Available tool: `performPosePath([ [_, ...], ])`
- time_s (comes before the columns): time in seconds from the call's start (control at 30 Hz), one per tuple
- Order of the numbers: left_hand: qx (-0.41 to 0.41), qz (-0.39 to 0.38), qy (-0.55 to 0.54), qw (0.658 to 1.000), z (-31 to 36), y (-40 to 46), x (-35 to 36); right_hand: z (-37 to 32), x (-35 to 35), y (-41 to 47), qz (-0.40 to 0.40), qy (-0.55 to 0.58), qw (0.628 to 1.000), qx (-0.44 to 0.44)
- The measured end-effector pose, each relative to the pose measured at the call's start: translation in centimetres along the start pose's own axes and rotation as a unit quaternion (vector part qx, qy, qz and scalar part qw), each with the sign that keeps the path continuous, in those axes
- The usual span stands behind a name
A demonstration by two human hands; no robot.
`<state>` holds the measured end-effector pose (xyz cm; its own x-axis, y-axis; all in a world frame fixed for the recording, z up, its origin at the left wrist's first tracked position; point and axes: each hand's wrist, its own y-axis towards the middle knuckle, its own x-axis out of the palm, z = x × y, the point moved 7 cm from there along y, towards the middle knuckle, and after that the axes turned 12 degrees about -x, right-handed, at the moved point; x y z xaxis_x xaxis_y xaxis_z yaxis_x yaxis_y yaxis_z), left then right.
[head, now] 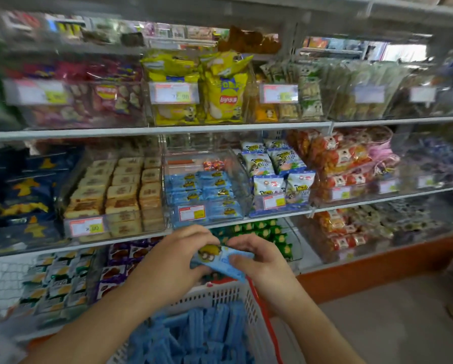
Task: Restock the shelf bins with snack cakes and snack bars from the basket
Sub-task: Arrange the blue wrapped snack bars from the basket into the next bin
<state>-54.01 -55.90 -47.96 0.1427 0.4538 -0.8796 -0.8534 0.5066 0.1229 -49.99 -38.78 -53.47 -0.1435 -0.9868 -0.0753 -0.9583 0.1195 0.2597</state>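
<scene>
Head camera view looking forward and down at store shelves. Both hands meet in front of the lower shelf edge, holding one blue snack cake packet [221, 261] with a yellow cartoon figure on it. Left hand [178, 254] curls its fingers around the packet's left end; right hand [259, 258] pinches the right end with thumb on top. Just below the hands sits a white plastic basket [220, 294] with a red handle, filled with more blue packets [194, 334] standing on edge. Directly above the hands, on the middle shelf, a clear bin [207, 185] holds matching blue packets in rows, its back part unfilled. Left of it, a bin of tan square cakes [120, 190].
</scene>
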Motion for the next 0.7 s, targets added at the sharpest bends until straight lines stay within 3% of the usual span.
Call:
performPosePath([
  [0.1, 0.011, 0.074, 0.036, 0.997, 0.3, -0.5, -0.6, -0.4, 0.7, -0.2, -0.038, -0.035, 0.999, -0.005],
  [0.2, -0.116, 0.160, -0.010, 0.980, -0.4, -1.2, -1.3, -0.5, 1.0, -0.3, 0.012, -0.014, 1.000, -0.008],
  [0.3, -0.238, 0.079, -0.170, 0.953, -1.1, -1.0, 0.7, -0.4, 1.7, -0.7, 0.073, -0.019, 0.997, -0.033],
  [0.4, -0.246, 0.030, -0.238, 0.939, -1.1, 0.1, 2.2, -0.6, 3.0, -1.2, 0.068, -0.072, 0.993, -0.065],
  [0.53, -0.260, 0.020, -0.214, 0.941, -1.6, 1.3, 2.3, -0.6, 4.0, -1.0, 0.025, -0.062, 0.994, -0.082],
  [0.63, -0.243, 0.014, -0.174, 0.954, -1.9, 3.1, 1.4, 0.6, 3.4, 0.4, -0.037, -0.082, 0.995, -0.042],
  [0.7, -0.229, 0.019, -0.142, 0.963, -1.9, 5.0, 0.3, 0.9, 1.6, 2.4, -0.015, -0.085, 0.996, -0.028],
])
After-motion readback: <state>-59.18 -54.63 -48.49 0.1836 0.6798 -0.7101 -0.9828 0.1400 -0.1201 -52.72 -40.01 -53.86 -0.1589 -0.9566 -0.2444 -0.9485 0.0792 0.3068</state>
